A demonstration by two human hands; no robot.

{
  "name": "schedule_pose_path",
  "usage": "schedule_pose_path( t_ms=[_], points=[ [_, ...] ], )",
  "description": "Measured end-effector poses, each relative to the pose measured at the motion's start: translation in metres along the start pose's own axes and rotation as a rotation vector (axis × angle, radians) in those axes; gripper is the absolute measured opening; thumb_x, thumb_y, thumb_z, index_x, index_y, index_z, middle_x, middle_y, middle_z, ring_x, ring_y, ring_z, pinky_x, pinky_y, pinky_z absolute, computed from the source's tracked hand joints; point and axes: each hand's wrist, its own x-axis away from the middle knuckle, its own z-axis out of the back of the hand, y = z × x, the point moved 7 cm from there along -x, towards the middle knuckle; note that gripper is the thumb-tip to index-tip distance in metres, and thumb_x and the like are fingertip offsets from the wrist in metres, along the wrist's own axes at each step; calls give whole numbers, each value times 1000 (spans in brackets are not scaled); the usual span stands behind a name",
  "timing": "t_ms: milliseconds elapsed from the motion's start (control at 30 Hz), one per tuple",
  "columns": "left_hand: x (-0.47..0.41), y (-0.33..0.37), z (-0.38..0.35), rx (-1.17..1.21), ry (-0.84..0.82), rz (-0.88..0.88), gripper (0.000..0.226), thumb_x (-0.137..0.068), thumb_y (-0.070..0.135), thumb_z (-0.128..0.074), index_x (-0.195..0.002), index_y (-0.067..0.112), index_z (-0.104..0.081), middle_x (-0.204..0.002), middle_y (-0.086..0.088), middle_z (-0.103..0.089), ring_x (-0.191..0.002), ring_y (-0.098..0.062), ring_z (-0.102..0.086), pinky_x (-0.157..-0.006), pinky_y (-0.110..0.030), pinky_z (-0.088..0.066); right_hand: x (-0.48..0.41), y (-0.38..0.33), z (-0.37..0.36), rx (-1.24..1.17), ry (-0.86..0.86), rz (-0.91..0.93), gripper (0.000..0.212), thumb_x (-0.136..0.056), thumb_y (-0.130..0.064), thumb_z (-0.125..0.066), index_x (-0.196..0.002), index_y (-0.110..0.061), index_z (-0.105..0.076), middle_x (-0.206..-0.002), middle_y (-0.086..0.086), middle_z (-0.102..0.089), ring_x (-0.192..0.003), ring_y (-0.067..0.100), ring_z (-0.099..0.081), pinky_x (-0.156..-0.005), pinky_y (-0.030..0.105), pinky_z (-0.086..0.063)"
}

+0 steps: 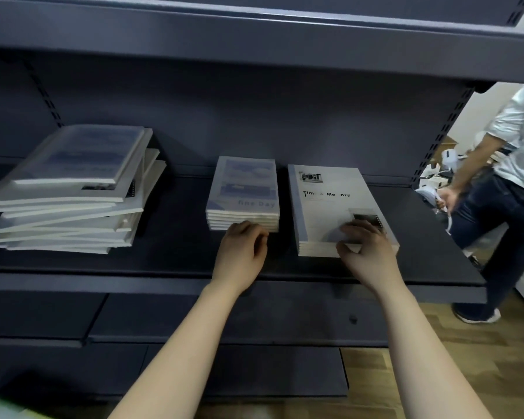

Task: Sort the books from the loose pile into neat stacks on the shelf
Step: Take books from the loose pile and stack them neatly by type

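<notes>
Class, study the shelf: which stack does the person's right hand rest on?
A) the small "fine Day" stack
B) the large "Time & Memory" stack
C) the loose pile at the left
B: the right hand lies on the near end of the "Time & Memory" stack.
</notes>
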Motion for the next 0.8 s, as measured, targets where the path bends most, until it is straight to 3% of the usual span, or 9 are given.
schedule_pose_path(
  t_ms=[67, 233, 367, 467, 600, 800],
  points=[
    [0, -1, 19, -16, 47, -10, 16, -94, 14, -51, -104, 12, -63, -104, -4, -61, -101, -20, -52, -80, -26, -41, 6, -20, -8, -76, 30, 70, 26, -78, -8, -67, -102, -12, -72, -115, 4, -64, -117, 26, -54, -98, 31, -40],
    [-5, -15, 78, -105, 216, -42, 16, -87, 7, -55, -100, 7, -66, -100, -11, -63, -91, -30, -57, -74, -31, -44, 11, -72, -31, -67, 77, 196, 16, -81, -4, -64, -92, -13, -73, -96, 3, -68, -98, 24, -59, -78, 22, -39],
    [-9, -44, 129, -175, 329, -10, 28, -90, 19, -45, -103, 8, -67, -101, -12, -64, -89, -32, -58, -77, -38, -50, 10, -104, -53, -78, 31, 237, 19, -83, -7, -61, -96, -15, -72, -99, 4, -68, -100, 24, -58, -82, 26, -42],
    [-10, -71, 164, -214, 404, 34, 27, -91, 16, -47, -105, 6, -68, -101, -14, -64, -94, -33, -57, -82, -37, -48, 10, -126, -71, -103, -7, 261, 19, -83, -6, -61, -95, -15, -72, -97, 2, -67, -99, 22, -59, -83, 27, -44],
    [-12, -106, 201, -318, 411, 117, 28, -92, 19, -44, -101, 6, -68, -101, -17, -63, -95, -38, -54, -80, -42, -45, 14, -144, -100, -139, -109, 241, 20, -85, -10, -61, -99, -17, -72, -100, -1, -67, -102, 19, -59, -87, 31, -48],
    [-10, -167, 240, -363, 403, 314, 24, -91, 21, -49, -100, 8, -67, -108, -21, -63, -104, -41, -53, -92, -44, -40, 23, -161, -129, -93, -152, 214, 18, -87, -15, -61, -101, -21, -71, -102, -3, -67, -103, 18, -55, -84, 24, -37]
  ],
)
